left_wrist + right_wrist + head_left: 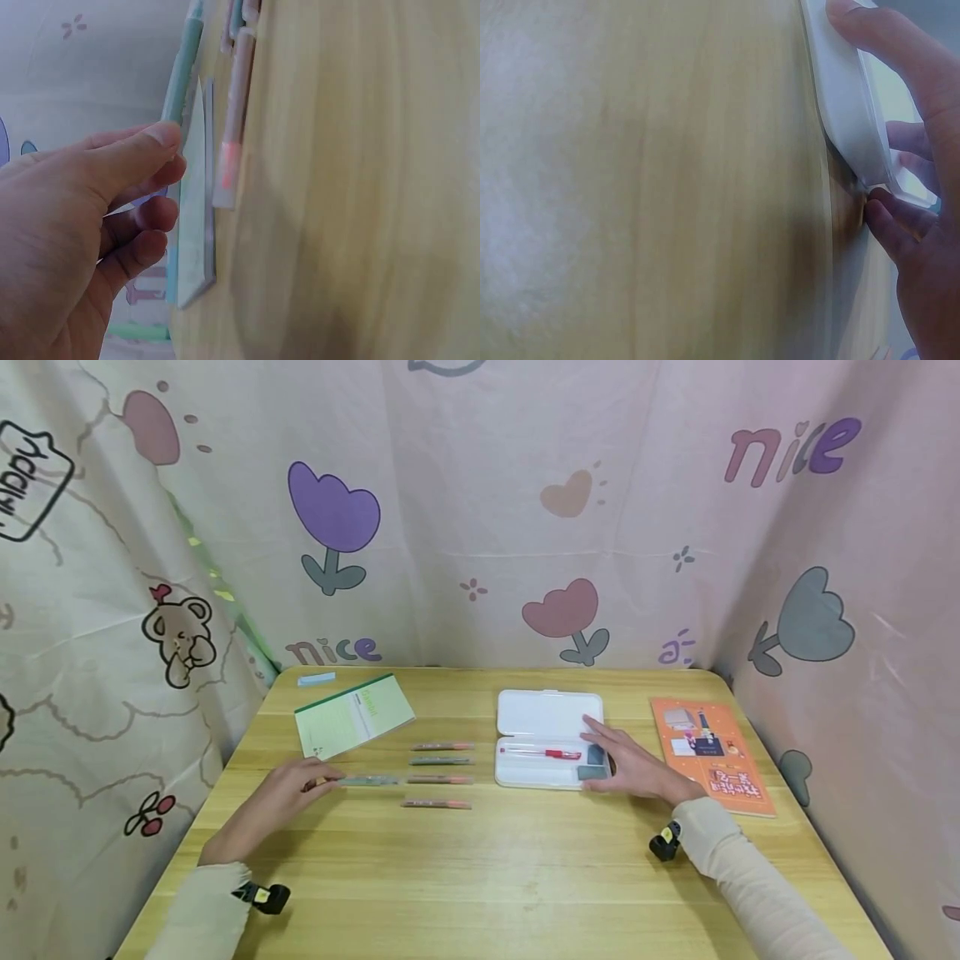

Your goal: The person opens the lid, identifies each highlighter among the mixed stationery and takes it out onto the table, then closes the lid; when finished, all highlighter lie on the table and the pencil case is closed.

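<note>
My left hand (288, 793) pinches one end of a teal-green pen (182, 71) between thumb and fingertips, left of a column of several pens. That column holds pinkish-brown pens (437, 804) and a greenish pen (441, 761). My right hand (637, 764) grips the right end of an open white pencil case (550, 714), thumb on its near side and fingers about the end. Inside the case lie a red-and-clear pen (542, 752) and two dark grey pieces (592, 772), partly beside the fingers. In the right wrist view the case's outer wall (847, 97) shows under the thumb.
A light green notepad (355, 717) lies at the back left, with a small blue strip (317, 679) behind it. An orange booklet (712, 756) rests right of the right hand. A patterned curtain (465, 510) hangs behind the wooden table (480, 885).
</note>
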### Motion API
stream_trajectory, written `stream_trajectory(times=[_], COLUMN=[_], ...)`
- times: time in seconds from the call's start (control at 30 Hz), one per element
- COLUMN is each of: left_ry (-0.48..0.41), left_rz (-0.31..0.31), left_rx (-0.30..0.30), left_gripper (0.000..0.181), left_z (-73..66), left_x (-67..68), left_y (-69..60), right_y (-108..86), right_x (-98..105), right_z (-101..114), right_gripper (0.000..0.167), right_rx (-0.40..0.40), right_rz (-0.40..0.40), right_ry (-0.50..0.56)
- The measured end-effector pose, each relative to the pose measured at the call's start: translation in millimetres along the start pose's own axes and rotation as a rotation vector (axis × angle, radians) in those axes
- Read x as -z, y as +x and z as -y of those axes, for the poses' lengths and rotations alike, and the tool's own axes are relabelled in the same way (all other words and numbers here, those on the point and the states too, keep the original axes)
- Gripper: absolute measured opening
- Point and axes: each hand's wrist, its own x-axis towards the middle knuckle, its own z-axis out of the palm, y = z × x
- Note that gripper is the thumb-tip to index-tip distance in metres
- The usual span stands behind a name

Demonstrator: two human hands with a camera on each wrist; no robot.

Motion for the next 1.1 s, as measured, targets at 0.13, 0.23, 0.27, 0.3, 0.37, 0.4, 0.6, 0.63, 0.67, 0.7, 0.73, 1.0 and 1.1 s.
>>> stream_trajectory(times=[0.13,0.23,0.27,0.3,0.37,0.4,0.6,0.63,0.67,0.7,0.73,1.0,1.1], left_ry=[-0.013,-0.044,-0.06,-0.075,-0.077,-0.081,-0.088,-0.087,-0.088,-0.088,-0.087,-0.076,-0.085], left_rz=[0.027,0.047,0.056,0.066,0.077,0.084,0.095,0.099,0.105,0.111,0.118,0.143,0.149], left_rx=[0.016,0.022,0.025,0.03,0.04,0.048,0.089,0.096,0.104,0.11,0.119,0.156,0.17], left_gripper=[0.017,0.016,0.016,0.016,0.016,0.017,0.016,0.016,0.016,0.016,0.016,0.015,0.017], left_z=[7.1,10.9,12.0,12.9,14.0,14.2,14.2,14.4,14.6,14.9,15.2,14.8,14.2], left_x=[-1.4,-3.3,-4.2,-5.0,-7.0,-7.8,-12.0,-12.4,-12.6,-12.9,-13.2,-13.5,-13.3], left_y=[-11.9,-19.6,-21.7,-23.6,-26.8,-27.9,-30.1,-29.9,-29.6,-29.3,-29.0,-27.8,-28.7], right_y=[0.5,0.9,1.0,1.1,1.2,1.2,1.1,0.9,0.6,0.6,0.4,0.4,0.1], right_x=[0,0,0,0,1,1,1,1,1,1,1,1,1], right_z=[1,1,1,1,1,2,1,1,1,1,1,1,1], right_gripper=[0.1,0.101,0.101,0.101,0.101,0.101,0.101,0.101,0.101,0.102,0.102,0.102,0.102], right_rx=[0.001,-0.004,-0.008,-0.01,-0.008,-0.007,-0.003,-0.003,-0.003,-0.004,-0.004,0.0,-0.007], right_rz=[0.002,0.005,0.006,0.006,0.006,0.007,0.015,0.015,0.013,0.013,0.012,0.013,0.015], right_ry=[0.003,-0.002,0.003,0.004,0.001,0.002,0.0,-0.001,-0.003,-0.001,0.0,0.003,0.002])
